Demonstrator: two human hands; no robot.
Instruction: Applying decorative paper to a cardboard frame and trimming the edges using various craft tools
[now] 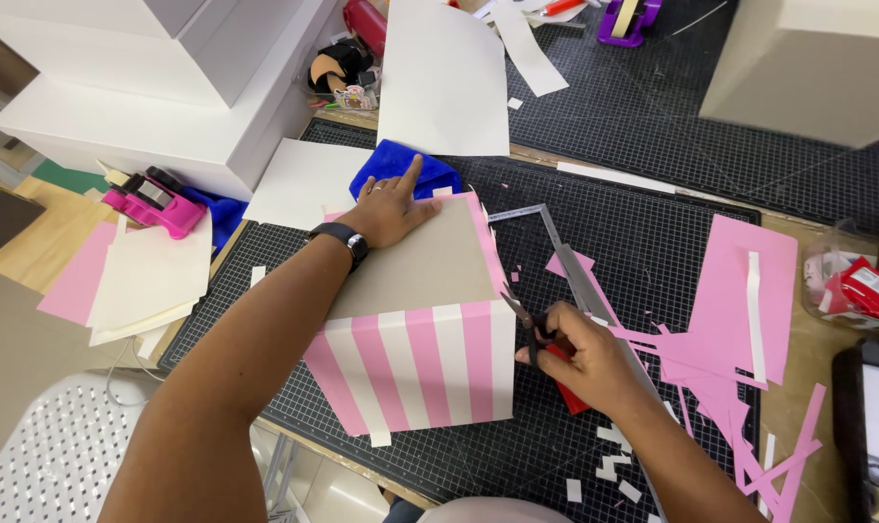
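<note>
The pink-striped box (415,334) is steadied at its grey top by the flat, open left hand (391,208), while red-handled scissors (536,334) are gripped by the right hand (590,363) at its right edge.

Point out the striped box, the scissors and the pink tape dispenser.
striped box (415,363), head view, front striped side.
scissors (519,312), head view, blades at the box corner.
tape dispenser (159,203), head view, pink body.

i see two bare forearms, no sleeves on them. on my left wrist there is a black watch (344,239) with a dark band, quite slim. the left hand (391,208) and the right hand (587,360) have no gloves and no rings that i can see. at the bottom edge a little of pale pink clothing (498,510) shows.
</note>
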